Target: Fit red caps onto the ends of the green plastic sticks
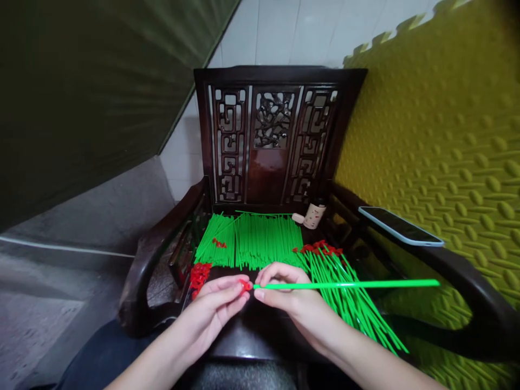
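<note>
My left hand (221,298) pinches a small red plastic piece (244,285) between thumb and fingers. In my right hand (286,290) a long green plastic stick (365,284) is gripped near its left end, which points at the red piece with the two nearly meeting. The stick lies almost level and reaches far to the right. Behind my hands, many loose green sticks (268,238) lie in rows on the chair seat. A heap of red pieces (200,275) sits beside my left hand. To the right fans a bundle of green sticks with red tips (323,249).
The dark carved wooden chair (268,173) has armrests on both sides. A phone (400,226) rests on the right armrest. A patterned cylindrical container (314,215) stands at the seat's back right. A yellow foam mat (447,135) rises at right, a dark cloth (93,81) at left.
</note>
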`<state>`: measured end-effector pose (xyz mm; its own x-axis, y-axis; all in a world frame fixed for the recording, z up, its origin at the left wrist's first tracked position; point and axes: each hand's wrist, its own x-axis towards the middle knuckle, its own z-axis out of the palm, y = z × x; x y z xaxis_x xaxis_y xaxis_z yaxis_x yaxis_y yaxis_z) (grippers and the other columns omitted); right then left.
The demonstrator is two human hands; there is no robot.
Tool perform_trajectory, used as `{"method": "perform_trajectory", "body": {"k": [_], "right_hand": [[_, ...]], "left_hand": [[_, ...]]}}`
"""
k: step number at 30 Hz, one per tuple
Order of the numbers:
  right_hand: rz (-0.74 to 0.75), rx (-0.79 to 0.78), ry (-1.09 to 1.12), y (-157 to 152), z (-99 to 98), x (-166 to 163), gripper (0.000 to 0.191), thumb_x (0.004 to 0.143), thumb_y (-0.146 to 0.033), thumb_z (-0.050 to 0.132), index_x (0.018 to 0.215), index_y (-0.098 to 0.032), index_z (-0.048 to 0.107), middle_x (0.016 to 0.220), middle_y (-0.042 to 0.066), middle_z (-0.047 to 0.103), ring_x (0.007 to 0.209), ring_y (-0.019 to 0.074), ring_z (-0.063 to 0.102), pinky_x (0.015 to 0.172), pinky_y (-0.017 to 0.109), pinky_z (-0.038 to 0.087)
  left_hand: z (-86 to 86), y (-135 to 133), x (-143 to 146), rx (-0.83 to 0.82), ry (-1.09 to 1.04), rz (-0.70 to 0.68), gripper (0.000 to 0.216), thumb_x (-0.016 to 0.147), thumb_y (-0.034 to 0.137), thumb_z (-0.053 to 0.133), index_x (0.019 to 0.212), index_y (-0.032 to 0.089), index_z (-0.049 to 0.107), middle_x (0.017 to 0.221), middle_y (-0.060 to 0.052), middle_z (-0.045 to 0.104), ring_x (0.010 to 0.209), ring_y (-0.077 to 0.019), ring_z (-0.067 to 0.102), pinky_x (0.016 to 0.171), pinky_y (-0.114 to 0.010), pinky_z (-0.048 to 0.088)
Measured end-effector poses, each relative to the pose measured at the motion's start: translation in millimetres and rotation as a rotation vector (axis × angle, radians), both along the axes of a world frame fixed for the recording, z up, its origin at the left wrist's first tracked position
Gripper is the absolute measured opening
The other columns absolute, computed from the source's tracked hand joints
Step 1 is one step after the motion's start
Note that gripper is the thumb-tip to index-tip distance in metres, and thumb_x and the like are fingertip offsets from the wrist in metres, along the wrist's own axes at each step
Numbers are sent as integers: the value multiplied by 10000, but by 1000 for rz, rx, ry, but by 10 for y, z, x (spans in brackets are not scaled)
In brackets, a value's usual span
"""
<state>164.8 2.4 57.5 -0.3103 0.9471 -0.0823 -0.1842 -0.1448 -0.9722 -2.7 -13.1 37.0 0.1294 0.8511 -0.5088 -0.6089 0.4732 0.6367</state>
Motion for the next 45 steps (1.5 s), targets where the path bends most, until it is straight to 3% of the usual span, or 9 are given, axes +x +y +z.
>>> {"method": "perform_trajectory", "body": {"k": [7,12,19,29,33,45], "right_hand": [[27,36,53,3,31,37,105,651,-237,775,738,-207,723,836,19,694,790,157,634,747,278,495],[78,129,-26,23,-12,41,78,705,-223,742,775,-204,714,828,26,725,778,154,661,738,280,520],[121,283,-81,18,-55,40,54,748,-188,708,795,-213,701,881,32,725,816,164,679,736,289,544],[47,534,-153,-49,48,-52,112,720,-65,661,673,-167,658,769,67,722,703,166,695,626,263,563],[51,615,-198,-44,30,-35,132,704,-35,661,650,-156,651,748,81,723,717,182,695,659,291,558],[255,400,-138,-11,8,80,110,728,-61,667,687,-161,650,857,68,694,795,159,672,673,278,542]], "left_hand": [[-62,-3,-32,-44,-38,21,135,758,-24,607,739,46,720,750,-99,726,640,-110,678,637,-136,563],[-61,-24,-43,-7,-91,-59,112,759,-6,619,760,39,722,730,-96,724,625,-106,672,624,-132,558],[-32,-40,-69,-18,-112,-43,100,746,-8,639,744,52,719,697,-79,715,613,-97,669,608,-117,552],[-17,-57,-101,-28,-148,-74,143,766,-24,598,741,49,719,689,-75,710,581,-80,660,575,-102,542],[-13,-63,-107,-35,-167,-88,141,761,-23,602,734,44,723,685,-67,707,577,-72,652,570,-97,535],[-54,-85,-134,20,-171,-186,95,673,73,746,762,43,729,664,-47,687,575,-54,617,582,-93,513]]}}
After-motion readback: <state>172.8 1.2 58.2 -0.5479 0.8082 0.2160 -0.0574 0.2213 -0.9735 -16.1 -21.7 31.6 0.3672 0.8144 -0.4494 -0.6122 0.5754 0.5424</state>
